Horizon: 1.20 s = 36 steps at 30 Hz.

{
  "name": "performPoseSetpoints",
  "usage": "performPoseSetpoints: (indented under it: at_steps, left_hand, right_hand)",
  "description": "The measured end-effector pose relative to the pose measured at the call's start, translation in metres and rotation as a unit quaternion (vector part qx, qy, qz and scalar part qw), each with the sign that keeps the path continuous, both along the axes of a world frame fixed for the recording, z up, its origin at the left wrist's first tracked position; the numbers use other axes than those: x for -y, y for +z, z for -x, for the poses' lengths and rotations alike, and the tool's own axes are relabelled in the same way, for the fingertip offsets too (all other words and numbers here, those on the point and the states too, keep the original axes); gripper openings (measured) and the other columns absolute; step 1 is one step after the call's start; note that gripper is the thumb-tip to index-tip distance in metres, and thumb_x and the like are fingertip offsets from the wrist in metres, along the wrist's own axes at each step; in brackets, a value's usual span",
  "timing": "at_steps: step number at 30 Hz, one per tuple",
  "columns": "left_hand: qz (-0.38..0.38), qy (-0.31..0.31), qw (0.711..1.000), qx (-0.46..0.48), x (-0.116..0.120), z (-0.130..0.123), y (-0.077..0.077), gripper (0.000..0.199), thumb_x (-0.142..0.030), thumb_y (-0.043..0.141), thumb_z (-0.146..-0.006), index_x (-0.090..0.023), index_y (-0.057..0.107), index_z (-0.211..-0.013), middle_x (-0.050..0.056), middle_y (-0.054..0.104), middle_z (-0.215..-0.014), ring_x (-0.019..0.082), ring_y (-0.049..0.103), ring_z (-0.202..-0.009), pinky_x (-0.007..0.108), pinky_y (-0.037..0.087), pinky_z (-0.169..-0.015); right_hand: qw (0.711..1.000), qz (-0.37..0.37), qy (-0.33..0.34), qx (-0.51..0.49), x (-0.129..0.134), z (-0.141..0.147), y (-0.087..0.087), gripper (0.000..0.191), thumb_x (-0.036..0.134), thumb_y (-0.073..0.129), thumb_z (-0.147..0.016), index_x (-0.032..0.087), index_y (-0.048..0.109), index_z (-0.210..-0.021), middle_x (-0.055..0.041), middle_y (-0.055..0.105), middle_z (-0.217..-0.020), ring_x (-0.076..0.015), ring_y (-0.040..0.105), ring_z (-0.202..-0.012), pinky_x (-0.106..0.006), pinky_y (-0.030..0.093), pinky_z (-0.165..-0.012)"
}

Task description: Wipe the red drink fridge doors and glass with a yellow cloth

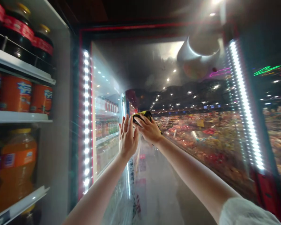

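A glass fridge door [164,181] stands open in front of me, with lit strips down both sides. My right hand [149,128] presses a bunched yellow and black cloth [145,112] to the pane near its middle; part of the cloth is hidden under the fingers. Just beside it, my left hand [127,139] lies against the glass with its fingers stretched out and nothing in it. The thumb of the left hand is close to the cloth.
On the left, fridge shelves [18,117] hold dark cola bottles [20,31], orange cans [16,93] and a large orange drink bottle [17,168]. Light strips [245,106] edge the door. Beyond the glass, blurred store displays [206,137] stretch away.
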<state>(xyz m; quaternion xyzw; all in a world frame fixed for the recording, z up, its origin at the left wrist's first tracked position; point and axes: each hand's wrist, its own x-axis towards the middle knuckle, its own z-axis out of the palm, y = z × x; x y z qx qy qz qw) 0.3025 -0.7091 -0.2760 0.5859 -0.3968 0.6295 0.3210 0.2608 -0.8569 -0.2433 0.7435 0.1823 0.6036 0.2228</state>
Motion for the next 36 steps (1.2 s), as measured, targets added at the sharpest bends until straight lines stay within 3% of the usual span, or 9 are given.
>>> performPoseSetpoints:
  at_steps: [5, 9, 13, 17, 21, 25, 28, 32, 36]
  left_hand:
    - [-0.061, 0.023, 0.998, 0.024, 0.030, 0.018, -0.006, 0.061, -0.032, 0.041, -0.103, -0.028, 0.021, -0.161, 0.010, 0.028, -0.167, 0.027, 0.018, -0.156, 0.056, 0.020, -0.126]
    - [-0.086, 0.049, 0.995, 0.031, 0.034, 0.022, -0.023, 0.065, -0.032, 0.045, -0.102, -0.029, 0.018, -0.162, 0.010, 0.028, -0.167, 0.028, 0.018, -0.156, 0.056, 0.021, -0.126]
    - [-0.106, 0.063, 0.992, 0.038, 0.044, 0.022, -0.028, 0.068, -0.031, 0.045, -0.102, -0.028, 0.014, -0.163, 0.011, 0.028, -0.167, 0.028, 0.018, -0.156, 0.056, 0.019, -0.126]
    - [-0.107, 0.053, 0.992, 0.024, 0.073, 0.028, -0.020, 0.069, -0.032, 0.045, -0.101, -0.027, 0.015, -0.163, 0.010, 0.025, -0.168, 0.029, 0.019, -0.156, 0.058, 0.017, -0.126]
    - [-0.122, 0.047, 0.991, 0.016, 0.097, 0.035, -0.021, 0.068, -0.033, 0.045, -0.101, -0.027, 0.017, -0.162, 0.010, 0.023, -0.168, 0.030, 0.016, -0.156, 0.059, 0.016, -0.126]
    - [-0.119, 0.046, 0.992, 0.010, 0.108, 0.039, -0.035, 0.069, -0.033, 0.045, -0.101, -0.029, 0.013, -0.163, 0.010, 0.022, -0.169, 0.030, 0.015, -0.157, 0.060, 0.016, -0.126]
    - [-0.121, 0.045, 0.991, 0.021, 0.120, 0.042, -0.039, 0.070, -0.033, 0.047, -0.101, -0.029, 0.014, -0.163, 0.010, 0.021, -0.169, 0.031, 0.015, -0.157, 0.060, 0.016, -0.126]
    - [-0.134, 0.033, 0.990, 0.030, 0.153, 0.052, -0.030, 0.071, -0.031, 0.048, -0.100, -0.029, 0.015, -0.163, 0.010, 0.019, -0.169, 0.032, 0.015, -0.156, 0.060, 0.017, -0.126]
    - [-0.151, 0.028, 0.988, 0.032, 0.183, 0.064, -0.025, 0.071, -0.030, 0.048, -0.100, -0.028, 0.014, -0.163, 0.011, 0.018, -0.169, 0.033, 0.014, -0.156, 0.062, 0.018, -0.125]
  right_hand:
    - [0.988, -0.131, -0.034, 0.070, 0.053, 0.021, 0.029, 0.044, 0.024, 0.044, -0.104, 0.035, 0.053, -0.145, -0.0042, 0.047, -0.157, -0.0282, 0.034, -0.149, -0.053, 0.037, -0.115]
    - [0.958, -0.251, -0.063, 0.126, 0.079, 0.034, -0.013, 0.046, 0.026, 0.047, -0.102, 0.036, 0.052, -0.146, -0.0067, 0.045, -0.158, -0.0321, 0.031, -0.149, -0.056, 0.040, -0.112]
    - [0.983, -0.154, -0.077, 0.058, 0.082, 0.037, -0.044, 0.049, 0.031, 0.052, -0.100, 0.038, 0.049, -0.148, -0.0064, 0.042, -0.160, -0.0340, 0.029, -0.150, -0.056, 0.043, -0.109]
    - [0.995, -0.060, -0.071, 0.019, 0.099, 0.047, -0.004, 0.050, 0.026, 0.048, -0.101, 0.041, 0.047, -0.149, -0.0023, 0.042, -0.161, -0.0294, 0.029, -0.151, -0.054, 0.040, -0.113]
    - [0.981, -0.161, -0.076, 0.081, 0.138, 0.066, 0.029, 0.048, 0.023, 0.044, -0.102, 0.039, 0.051, -0.146, -0.0036, 0.043, -0.159, -0.0299, 0.031, -0.149, -0.054, 0.044, -0.110]
    - [0.943, -0.288, -0.082, 0.145, 0.163, 0.073, -0.014, 0.046, 0.027, 0.043, -0.103, 0.032, 0.051, -0.148, -0.0101, 0.042, -0.159, -0.0339, 0.031, -0.148, -0.059, 0.045, -0.107]
    - [0.968, -0.209, -0.096, 0.099, 0.167, 0.074, -0.040, 0.046, 0.032, 0.046, -0.102, 0.033, 0.051, -0.147, -0.0093, 0.043, -0.159, -0.0342, 0.029, -0.149, -0.058, 0.044, -0.109]
    - [0.987, -0.121, -0.100, 0.040, 0.186, 0.089, -0.003, 0.045, 0.028, 0.047, -0.102, 0.039, 0.052, -0.146, -0.0022, 0.045, -0.158, -0.0276, 0.032, -0.149, -0.049, 0.041, -0.113]
    - [0.969, -0.210, -0.103, 0.079, 0.228, 0.114, 0.028, 0.043, 0.029, 0.043, -0.104, 0.037, 0.053, -0.145, -0.0031, 0.043, -0.159, -0.0273, 0.032, -0.149, -0.050, 0.043, -0.111]
